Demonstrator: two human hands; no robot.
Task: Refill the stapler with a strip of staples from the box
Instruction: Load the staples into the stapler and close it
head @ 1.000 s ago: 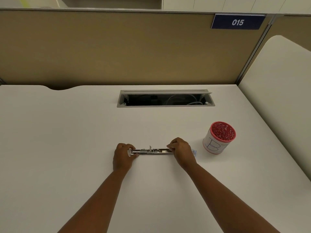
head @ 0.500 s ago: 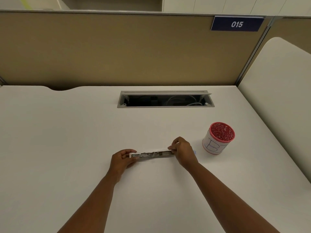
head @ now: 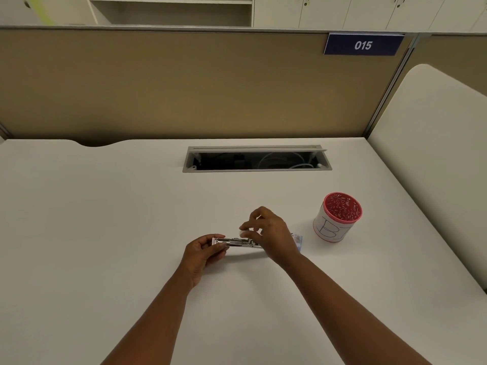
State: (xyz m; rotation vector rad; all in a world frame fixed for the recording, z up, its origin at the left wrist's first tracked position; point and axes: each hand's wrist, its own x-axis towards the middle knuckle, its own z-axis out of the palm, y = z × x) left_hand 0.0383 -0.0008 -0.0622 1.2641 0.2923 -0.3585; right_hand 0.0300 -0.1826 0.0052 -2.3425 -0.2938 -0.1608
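Head view: left hand (head: 203,252) grips the near end of the opened stapler (head: 235,242), held just above the desk (head: 105,233); right hand (head: 271,233) pinches over its channel, possibly seating a strip, too small to tell. Box (head: 297,239) sits just beside that hand, so closing remains.

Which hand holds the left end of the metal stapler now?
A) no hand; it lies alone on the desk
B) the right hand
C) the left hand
C: the left hand grips the left end of the stapler, with the right hand over its other end.
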